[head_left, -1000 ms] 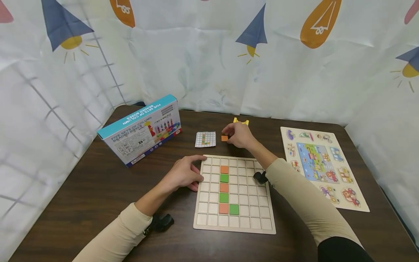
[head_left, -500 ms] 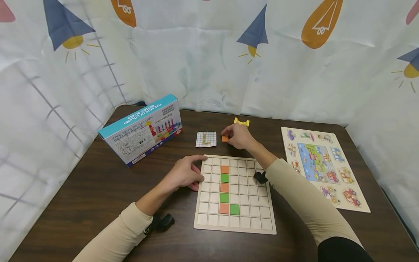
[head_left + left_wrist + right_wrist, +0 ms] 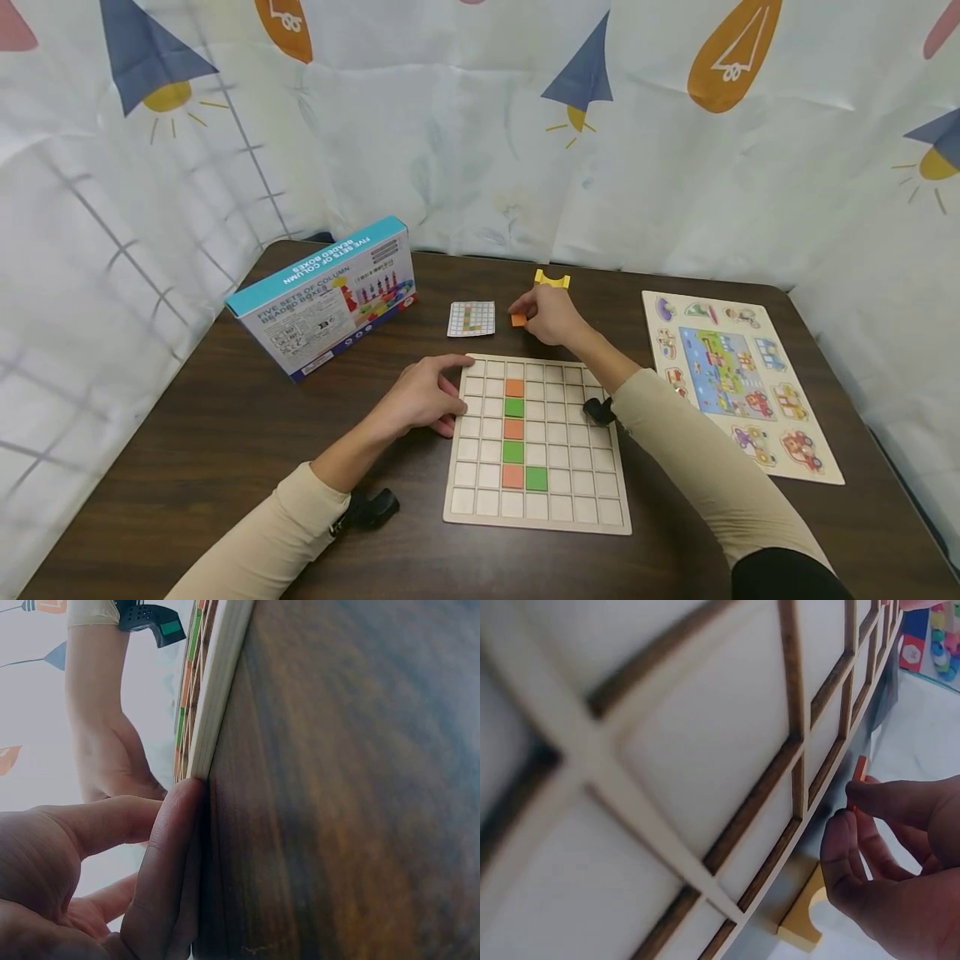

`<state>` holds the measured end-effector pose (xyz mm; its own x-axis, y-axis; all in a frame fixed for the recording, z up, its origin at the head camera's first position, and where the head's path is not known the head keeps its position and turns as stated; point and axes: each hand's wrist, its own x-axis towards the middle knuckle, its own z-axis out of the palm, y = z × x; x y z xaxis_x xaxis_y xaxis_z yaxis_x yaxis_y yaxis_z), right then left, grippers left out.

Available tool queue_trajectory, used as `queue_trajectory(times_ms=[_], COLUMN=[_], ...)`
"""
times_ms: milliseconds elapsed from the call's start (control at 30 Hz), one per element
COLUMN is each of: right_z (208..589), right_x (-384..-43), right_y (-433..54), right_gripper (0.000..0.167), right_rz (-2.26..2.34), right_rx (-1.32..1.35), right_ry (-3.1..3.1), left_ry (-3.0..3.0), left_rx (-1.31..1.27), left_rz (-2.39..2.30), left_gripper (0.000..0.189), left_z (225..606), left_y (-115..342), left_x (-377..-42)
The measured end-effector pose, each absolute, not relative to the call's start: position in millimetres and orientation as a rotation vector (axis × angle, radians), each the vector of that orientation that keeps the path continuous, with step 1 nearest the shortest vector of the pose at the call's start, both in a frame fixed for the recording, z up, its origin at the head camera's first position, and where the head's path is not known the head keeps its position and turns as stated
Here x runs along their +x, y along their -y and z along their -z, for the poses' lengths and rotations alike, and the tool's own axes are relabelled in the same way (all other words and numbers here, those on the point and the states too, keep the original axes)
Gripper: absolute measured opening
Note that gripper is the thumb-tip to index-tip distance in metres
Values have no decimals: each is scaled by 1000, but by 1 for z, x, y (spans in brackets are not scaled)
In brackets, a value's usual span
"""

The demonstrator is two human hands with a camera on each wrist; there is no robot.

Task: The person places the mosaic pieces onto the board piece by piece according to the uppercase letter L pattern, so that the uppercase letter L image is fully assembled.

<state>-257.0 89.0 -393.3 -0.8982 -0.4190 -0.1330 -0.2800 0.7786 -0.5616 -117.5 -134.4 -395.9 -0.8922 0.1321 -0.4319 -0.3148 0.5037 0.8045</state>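
Note:
My right hand [image 3: 553, 314] pinches a small orange square tile [image 3: 518, 320] between thumb and fingers, beyond the board's far edge. In the right wrist view the orange tile [image 3: 859, 771] stands on edge at the fingertips. My left hand [image 3: 422, 395] rests at the far left side of a wooden grid board [image 3: 537, 527], its index finger stretched to the corner and thumb touching the edge. The left wrist view has straight fingers [image 3: 176, 825] against the board's side. Orange tiles [image 3: 513, 429] and green tiles [image 3: 536, 479] alternate down one column, with one green tile in the neighbouring column.
A small card [image 3: 471, 319] printed with a coloured grid lies left of the right hand. Behind that hand is a yellow curved block [image 3: 552, 278]. A blue-topped box [image 3: 322, 300] stands at the left; a picture puzzle board [image 3: 813, 454] lies at the right, partly under the right forearm.
My right hand has shifted slightly right and towards me with the orange tile, which now looks tilted. The left hand and the board stay in place.

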Motion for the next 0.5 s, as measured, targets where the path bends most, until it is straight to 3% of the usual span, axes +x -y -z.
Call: queue_trajectory(times_ms=[500], right_z=[383], right_x=[-239], right_y=[-104], right_gripper=[32], right_rz=[977], right_rx=[-420], right_ry=[-2669], left_ry=[-2303], left_rx=[-129], left_rz=[-1360], left_gripper=[70], left_z=[397], left_y=[136], left_x=[-119])
